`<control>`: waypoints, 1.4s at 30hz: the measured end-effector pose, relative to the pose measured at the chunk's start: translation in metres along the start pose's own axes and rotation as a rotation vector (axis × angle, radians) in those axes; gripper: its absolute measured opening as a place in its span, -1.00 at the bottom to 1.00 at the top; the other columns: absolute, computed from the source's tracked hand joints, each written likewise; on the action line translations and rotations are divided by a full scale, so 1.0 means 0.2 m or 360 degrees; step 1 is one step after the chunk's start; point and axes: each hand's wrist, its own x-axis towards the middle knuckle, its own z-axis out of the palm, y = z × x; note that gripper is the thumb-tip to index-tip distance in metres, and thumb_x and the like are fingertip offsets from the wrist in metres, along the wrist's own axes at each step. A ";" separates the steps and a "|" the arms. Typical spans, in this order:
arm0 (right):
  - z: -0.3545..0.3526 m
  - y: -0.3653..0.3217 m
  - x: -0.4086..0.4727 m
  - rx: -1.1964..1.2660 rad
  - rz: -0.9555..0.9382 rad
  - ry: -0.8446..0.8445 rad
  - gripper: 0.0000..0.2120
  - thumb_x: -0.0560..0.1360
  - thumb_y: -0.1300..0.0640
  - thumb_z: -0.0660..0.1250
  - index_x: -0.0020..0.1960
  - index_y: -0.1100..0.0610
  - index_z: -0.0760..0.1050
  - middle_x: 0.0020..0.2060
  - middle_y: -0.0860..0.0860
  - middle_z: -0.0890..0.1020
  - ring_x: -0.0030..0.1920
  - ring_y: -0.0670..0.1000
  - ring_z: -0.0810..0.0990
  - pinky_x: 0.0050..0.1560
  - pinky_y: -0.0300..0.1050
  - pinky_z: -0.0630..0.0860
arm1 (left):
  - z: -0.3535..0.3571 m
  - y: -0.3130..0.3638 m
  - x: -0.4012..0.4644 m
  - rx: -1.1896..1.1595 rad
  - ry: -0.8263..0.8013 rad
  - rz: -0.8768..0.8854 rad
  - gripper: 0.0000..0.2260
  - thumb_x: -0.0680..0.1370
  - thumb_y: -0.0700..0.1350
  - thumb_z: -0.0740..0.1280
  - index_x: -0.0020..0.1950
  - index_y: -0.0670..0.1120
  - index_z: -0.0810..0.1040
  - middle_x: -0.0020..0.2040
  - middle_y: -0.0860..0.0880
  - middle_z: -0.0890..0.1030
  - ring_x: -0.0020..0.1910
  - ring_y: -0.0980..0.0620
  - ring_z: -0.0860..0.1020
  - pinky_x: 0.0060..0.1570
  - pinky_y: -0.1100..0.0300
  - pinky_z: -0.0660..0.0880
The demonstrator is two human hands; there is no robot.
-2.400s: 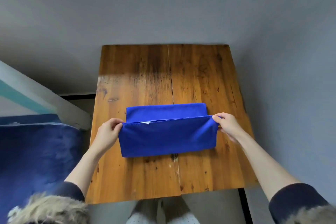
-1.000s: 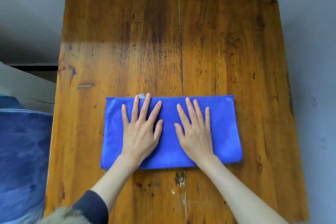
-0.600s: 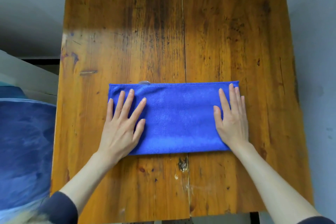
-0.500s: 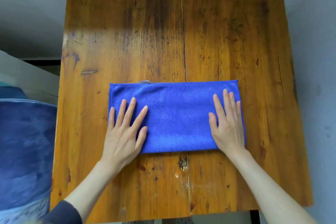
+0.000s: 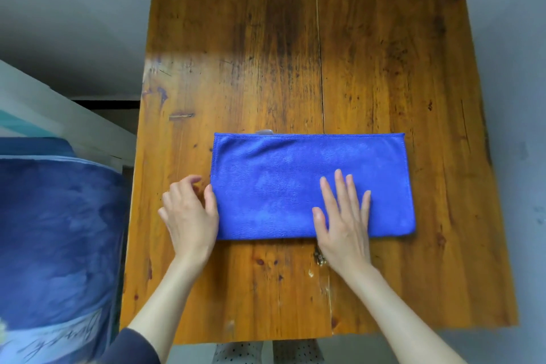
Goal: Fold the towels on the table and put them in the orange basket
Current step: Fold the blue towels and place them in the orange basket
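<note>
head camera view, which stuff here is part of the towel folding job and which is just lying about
Part of the job:
- blue towel, folded into a long strip flat on the wooden table
- left hand at the towel's left edge, fingers curled
- right hand flat on the towel

Just lying about:
- dark blue fabric left of the table

No orange basket is in view.

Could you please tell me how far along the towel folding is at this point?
Done: the blue towel lies folded into a flat, long strip on the table. In hand: the right hand presses flat on it, while the left hand is at its left edge, thumb on the cloth, probably for a crosswise fold. Left: that fold and the basket, which is not in view.
</note>
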 end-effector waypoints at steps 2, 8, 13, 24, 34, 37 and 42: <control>0.05 -0.10 -0.04 -0.0055 -0.0099 -0.0057 -0.50 0.55 -0.03 0.06 0.46 0.09 0.24 0.48 0.09 0.19 0.50 0.11 0.09 0.43 0.28 -0.01 | -0.01 -0.03 0.01 0.0000 -0.0130 -0.0149 -0.77 0.56 -0.03 0.26 0.12 -0.13 0.50 0.06 -0.13 0.53 0.12 -0.14 0.41 0.10 -0.04 0.29; 0.11 -0.19 -0.04 -0.0293 -0.0028 -0.0247 -0.48 0.55 -0.04 0.08 0.49 0.03 0.15 0.50 0.07 0.13 0.51 0.11 0.01 0.45 0.29 -0.01 | -0.01 -0.01 0.02 0.0001 -0.0298 -0.0209 -0.77 0.53 -0.01 0.31 0.09 -0.12 0.55 0.08 -0.13 0.51 0.15 -0.16 0.39 0.10 -0.04 0.29; 0.12 -0.22 -0.03 -0.0385 0.0022 -0.0280 -0.46 0.55 -0.05 0.05 0.50 0.02 0.08 0.51 0.08 0.10 0.51 0.13 -0.01 0.43 0.31 -0.03 | -0.01 0.04 0.06 0.0109 -0.0384 -0.0188 -0.81 0.51 -0.05 0.29 0.04 -0.12 0.56 0.05 -0.14 0.51 0.14 -0.17 0.40 0.09 -0.01 0.30; 0.07 -0.39 0.29 -0.0252 -0.0018 -0.0271 -0.40 0.57 -0.20 0.01 0.53 -0.07 -0.09 0.54 -0.02 -0.12 0.52 0.04 -0.23 0.40 0.22 -0.37 | -0.19 0.04 0.48 -0.0313 -0.0432 -0.0092 -0.91 0.52 -0.14 0.27 -0.04 -0.13 0.49 -0.16 -0.03 0.53 -0.13 -0.05 0.46 -0.14 0.17 0.31; 0.14 -0.33 0.33 -0.0430 -0.0013 -0.0325 -0.28 0.46 -0.38 -0.14 0.51 -0.12 -0.21 0.53 -0.02 -0.20 0.49 0.04 -0.34 0.38 0.25 -0.39 | -0.30 0.00 0.55 -0.0770 -0.1067 -0.0304 -0.80 0.57 -0.17 0.29 0.18 -0.14 0.54 0.02 -0.09 0.62 -0.08 0.03 0.57 -0.18 0.21 0.54; 0.15 -0.33 0.33 -0.0438 -0.0021 -0.0335 -0.29 0.46 -0.38 -0.17 0.50 -0.12 -0.26 0.52 -0.02 -0.22 0.46 0.02 -0.40 0.38 0.26 -0.38 | -0.34 0.03 0.55 -0.0848 -0.1068 -0.0228 -0.90 0.56 -0.19 0.30 -0.02 0.00 0.57 -0.06 -0.02 0.60 -0.13 0.10 0.58 -0.33 0.32 0.52; 0.09 -0.33 0.34 -0.0270 -0.0050 -0.0417 -0.33 0.53 -0.31 -0.03 0.52 -0.11 -0.18 0.52 -0.05 -0.23 0.50 0.03 -0.33 0.38 0.24 -0.39 | -0.38 0.15 0.48 -0.0889 -0.1021 -0.0119 -0.88 0.54 -0.24 0.31 -0.08 -0.03 0.59 -0.17 -0.07 0.53 -0.21 0.12 0.55 -0.37 0.37 0.51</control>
